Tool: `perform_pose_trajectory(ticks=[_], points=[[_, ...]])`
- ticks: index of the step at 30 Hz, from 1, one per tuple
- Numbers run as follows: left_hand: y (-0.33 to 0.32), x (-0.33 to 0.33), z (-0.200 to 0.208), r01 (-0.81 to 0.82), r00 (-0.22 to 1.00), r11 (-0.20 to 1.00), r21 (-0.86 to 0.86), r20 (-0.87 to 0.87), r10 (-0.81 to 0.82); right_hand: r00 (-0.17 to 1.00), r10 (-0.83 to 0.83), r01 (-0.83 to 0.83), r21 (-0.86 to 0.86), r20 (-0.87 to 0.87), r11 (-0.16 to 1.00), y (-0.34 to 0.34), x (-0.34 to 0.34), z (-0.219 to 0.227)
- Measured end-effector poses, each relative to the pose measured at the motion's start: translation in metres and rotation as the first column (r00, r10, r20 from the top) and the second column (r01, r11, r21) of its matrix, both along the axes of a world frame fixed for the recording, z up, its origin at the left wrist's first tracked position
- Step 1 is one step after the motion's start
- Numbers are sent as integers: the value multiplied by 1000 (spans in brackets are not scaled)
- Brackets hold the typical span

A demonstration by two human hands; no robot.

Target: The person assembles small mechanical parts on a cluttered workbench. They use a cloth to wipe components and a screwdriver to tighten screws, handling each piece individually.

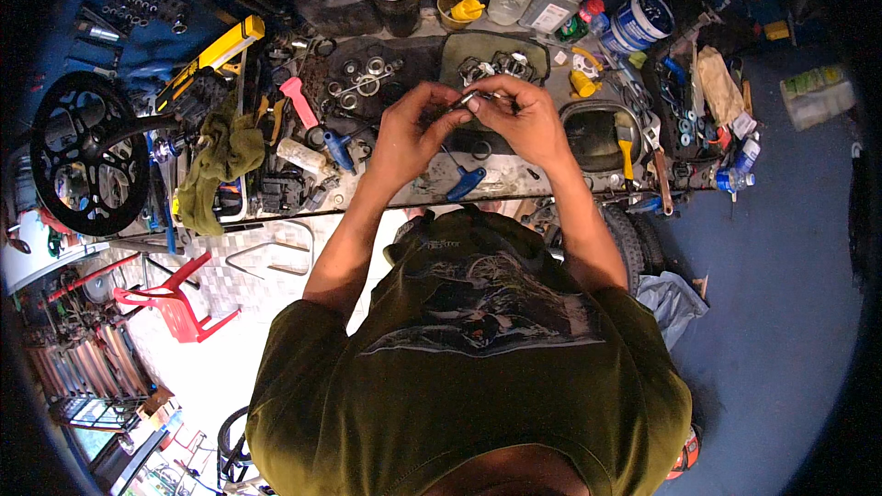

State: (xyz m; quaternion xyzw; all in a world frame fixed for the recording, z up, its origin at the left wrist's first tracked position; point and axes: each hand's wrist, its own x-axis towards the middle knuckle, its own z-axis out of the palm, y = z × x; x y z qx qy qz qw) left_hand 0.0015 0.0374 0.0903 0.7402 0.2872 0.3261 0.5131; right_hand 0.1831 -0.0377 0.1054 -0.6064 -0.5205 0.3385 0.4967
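Above the workbench (404, 191) my two hands meet at the fingertips. My left hand (413, 131) is closed, thumb and fingers pinching a small dark part (457, 103). From the other side my right hand (530, 121) pinches the same part, which looks slim with a bright spot; its exact kind is too small to tell. Just below the hands lies a blue-handled hex key (466, 184). Another blue-handled tool (338, 151) rests left of my left wrist. Beyond the hands, metal bike parts (496, 68) sit on a dark green mat (452, 44).
Metal rings (367, 84) and a pink-handled tool (299, 103) lie to the left, near a green rag (220, 161) and a black wheel (89, 153). To the right are a yellow-handled brush (626, 152) and an adjustable wrench (661, 165). Bottles (553, 5) and a white bucket (636, 23) line the back.
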Motion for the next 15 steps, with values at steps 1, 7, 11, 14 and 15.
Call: perform_pose_trajectory(ticks=[1,7,11,14,15], points=[[4,-2,1,32,999,999,-20,-7,-32,1000,-15,15,-40,-11,999,-1,3,-3],[77,-38,-60,-7,894,959,284,-427,133,985,-162,165,-46,52,985,-7,20,8],[84,-43,-93,142,451,959,246,-878,158,974,-215,219,-47,68,975,-8,33,12],[81,-43,-99,237,508,902,361,-837,201,970,-244,244,-38,-8,969,-8,42,6],[80,-41,-100,237,509,902,362,-836,202,968,-246,244,-30,-53,969,-8,44,3]])
